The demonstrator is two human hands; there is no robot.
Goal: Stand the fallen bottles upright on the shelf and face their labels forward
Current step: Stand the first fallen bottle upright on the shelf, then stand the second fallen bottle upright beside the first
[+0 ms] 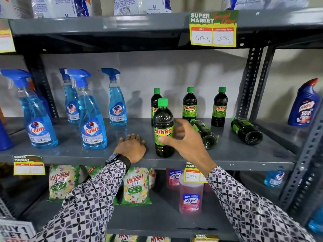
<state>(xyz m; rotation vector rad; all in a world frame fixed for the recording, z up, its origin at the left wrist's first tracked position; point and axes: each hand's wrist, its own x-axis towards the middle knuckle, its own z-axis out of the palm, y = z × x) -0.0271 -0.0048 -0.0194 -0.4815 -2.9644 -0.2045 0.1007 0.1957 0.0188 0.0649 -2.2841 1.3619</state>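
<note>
Grey shelf: my left hand lies flat beside the upright bottle; right hand spread, thumb touching it; two fallen bottles behind.

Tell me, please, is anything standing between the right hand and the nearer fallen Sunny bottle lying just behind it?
Nothing visible does. The right hand hovers open beside the upright front Sunny bottle, and the nearer fallen bottle lies directly behind the hand on the shelf, partly hidden by it. The second fallen bottle lies farther right.
</note>
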